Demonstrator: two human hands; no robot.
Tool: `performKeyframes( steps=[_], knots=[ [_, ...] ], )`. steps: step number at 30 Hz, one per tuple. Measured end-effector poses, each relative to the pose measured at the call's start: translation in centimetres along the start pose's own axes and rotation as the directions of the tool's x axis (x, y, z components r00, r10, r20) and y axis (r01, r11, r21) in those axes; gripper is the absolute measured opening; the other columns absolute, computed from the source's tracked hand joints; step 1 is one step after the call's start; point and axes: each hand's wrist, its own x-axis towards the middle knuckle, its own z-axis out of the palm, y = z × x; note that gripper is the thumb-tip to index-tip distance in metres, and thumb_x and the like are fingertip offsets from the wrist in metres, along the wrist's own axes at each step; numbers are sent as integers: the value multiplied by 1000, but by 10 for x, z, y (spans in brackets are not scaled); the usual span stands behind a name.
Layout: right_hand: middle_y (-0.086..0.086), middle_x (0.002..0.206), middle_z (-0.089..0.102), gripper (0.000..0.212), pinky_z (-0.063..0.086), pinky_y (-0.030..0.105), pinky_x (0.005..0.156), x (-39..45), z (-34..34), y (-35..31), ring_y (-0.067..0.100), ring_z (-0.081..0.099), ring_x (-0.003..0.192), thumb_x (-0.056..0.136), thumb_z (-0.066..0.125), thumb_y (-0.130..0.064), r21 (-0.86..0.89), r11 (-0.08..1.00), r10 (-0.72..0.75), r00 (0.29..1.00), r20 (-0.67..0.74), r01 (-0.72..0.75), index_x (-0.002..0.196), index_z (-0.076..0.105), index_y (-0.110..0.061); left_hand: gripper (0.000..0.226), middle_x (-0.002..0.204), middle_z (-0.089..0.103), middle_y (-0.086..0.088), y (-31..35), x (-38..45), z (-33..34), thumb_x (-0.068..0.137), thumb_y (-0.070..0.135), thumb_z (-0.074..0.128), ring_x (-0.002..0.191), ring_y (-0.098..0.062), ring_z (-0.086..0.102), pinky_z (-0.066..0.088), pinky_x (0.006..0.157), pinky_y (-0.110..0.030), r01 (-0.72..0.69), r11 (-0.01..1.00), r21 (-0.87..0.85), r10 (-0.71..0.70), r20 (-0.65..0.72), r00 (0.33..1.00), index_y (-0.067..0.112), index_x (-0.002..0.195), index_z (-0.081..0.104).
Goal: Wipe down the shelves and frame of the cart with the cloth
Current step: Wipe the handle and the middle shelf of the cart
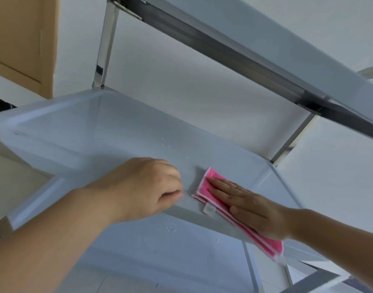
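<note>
1 cloth (211,199), folded, lay near the middle shelf's (92,132) near edge | right hand (253,210) pressed it, fingers flat | left hand (143,187) curled, grasping nothing visible | 2 posts (105,45) far; shelf bare leftward

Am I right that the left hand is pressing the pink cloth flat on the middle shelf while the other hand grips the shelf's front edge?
Not quite: the head view shows the right hand pressing the pink cloth flat on the middle shelf. The left hand is the one at the shelf's front edge.
</note>
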Motion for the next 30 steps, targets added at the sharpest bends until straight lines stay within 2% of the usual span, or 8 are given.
performKeyframes(
  steps=[4,8,12,15,18,22,26,30],
  knots=[
    [-20,155,10,47,9,24,115,12,9,8,5,9,143,102,27,-30,-13,1000,4,1000,-13,-4,147,13,-37,41,75,59,6,-30,-22,-14,87,43,29,78,-13,53,46,67,-34,150,989,15,-149,-49,988,16,74,57],
    [-23,154,11,45,7,19,115,28,7,19,2,9,143,102,25,-33,-2,1000,26,1000,-3,-26,146,14,-40,43,79,64,11,-34,-35,-11,85,44,32,79,-5,56,48,65,-31,199,978,-57,-203,-74,976,16,70,61],
    [-24,153,9,44,2,18,116,60,-2,38,-5,5,141,100,24,-38,93,985,147,989,7,-147,142,12,-44,40,84,67,13,-38,-37,-17,86,46,35,84,-3,59,50,67,-29,175,983,-57,-178,-39,983,22,79,65],
    [-19,151,4,42,0,26,118,87,-10,62,1,4,143,98,25,-36,128,956,257,965,62,-263,136,9,-44,35,89,68,16,-39,-41,-22,86,48,39,88,-2,60,52,66,-28,141,986,-87,-144,-32,989,26,83,66],
    [-11,152,7,45,3,35,120,112,-13,87,9,7,143,100,30,-26,177,915,358,932,56,-362,138,8,-35,42,100,69,19,-41,-45,-23,80,59,40,100,3,56,52,79,-24,180,973,-141,-185,-22,982,31,92,69],
    [-3,157,10,47,0,25,116,139,-17,115,10,9,143,102,29,-27,171,845,506,861,56,-507,146,17,-22,50,119,59,27,-45,-48,-23,72,66,43,116,12,45,41,97,-18,219,957,-190,-218,28,976,41,110,63],
    [1,157,12,47,3,30,117,159,-21,132,16,12,143,102,29,-27,203,777,603,797,28,-596,147,20,-19,46,118,59,29,-52,-57,-30,72,61,46,114,13,47,44,96,-23,235,956,-177,-232,40,972,41,110,63],
    [4,157,14,46,2,29,115,177,-24,136,19,10,144,102,26,-24,181,780,607,794,11,-599,147,20,-16,47,116,54,38,-62,-66,-33,70,66,44,114,20,41,41,99,-20,275,936,-220,-276,29,961,47,110,60]
  ],
)
